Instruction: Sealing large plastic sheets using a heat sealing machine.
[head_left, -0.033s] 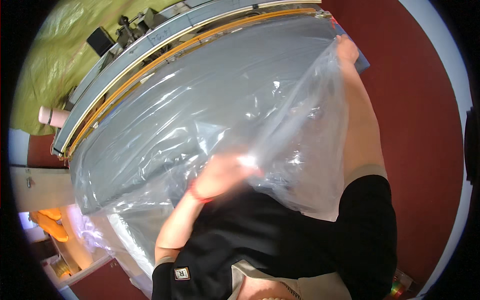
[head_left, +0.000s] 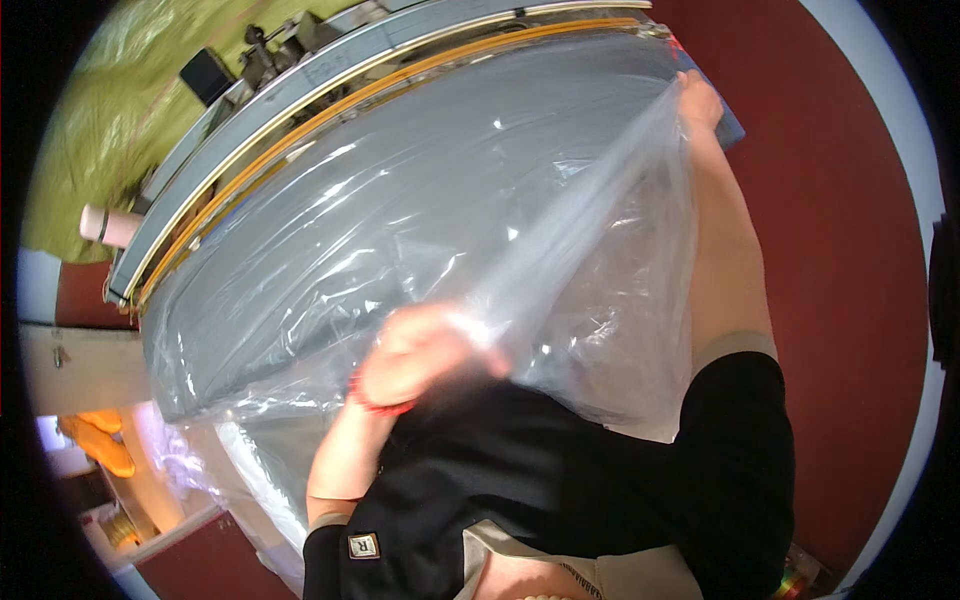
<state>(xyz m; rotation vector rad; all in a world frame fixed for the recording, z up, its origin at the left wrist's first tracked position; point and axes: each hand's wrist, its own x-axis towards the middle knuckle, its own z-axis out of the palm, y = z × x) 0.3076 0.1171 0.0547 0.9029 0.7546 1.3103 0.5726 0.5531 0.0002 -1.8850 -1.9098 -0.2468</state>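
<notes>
A large clear plastic sheet [head_left: 390, 230] lies over a grey surface and hangs over its near edge in wrinkles. At the far right corner, my right hand [head_left: 700, 102] is closed on the sheet's edge, arm stretched out. Near my body, my left hand [head_left: 425, 350], with a red band at the wrist, is closed on a gathered part of the same sheet and blurred by motion. Between both hands the film is pulled into a taut, whitish diagonal fold. Beneath the film, the details of the grey surface are hard to make out.
Along the far side runs a curved-looking grey rail [head_left: 215, 140] with an orange strip [head_left: 400, 72] and dark machine parts [head_left: 265, 55]. A pink bottle [head_left: 108, 226] stands at its left end. Orange items [head_left: 103, 445] sit in an open cabinet at left. The floor [head_left: 840, 250] is dark red.
My left hand has shifted a little to the left, drawing the gathered film with it. My right hand stays at the far right corner.
</notes>
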